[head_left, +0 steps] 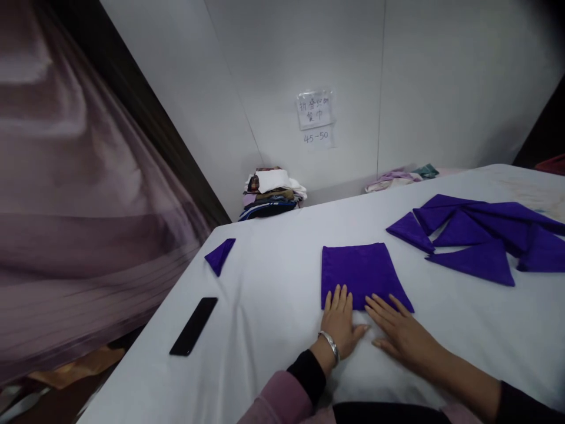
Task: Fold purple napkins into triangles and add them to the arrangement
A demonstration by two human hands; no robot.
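Note:
A purple cloth napkin point(359, 271), folded to a flat square, lies on the white-covered table point(282, 265) in front of me. My left hand point(342, 321), with a silver bracelet at the wrist, rests its outstretched fingertips on the napkin's near left edge. On the near right edge lie the fingers of my right hand point(399, 330), spread and flat. Neither hand grips anything. Off to the right is a loose heap of purple napkins point(477, 235), several of them folded in triangles. One small folded purple triangle point(219, 256) sits alone near the table's left edge.
A black phone-like slab point(194, 325) lies at the left. Behind the table's far edge are a stack of folded clothes point(272, 191) and more cloth point(395, 178). A handwritten sign point(315, 111) hangs on the wall; a pinkish curtain point(79, 194) drapes the left side.

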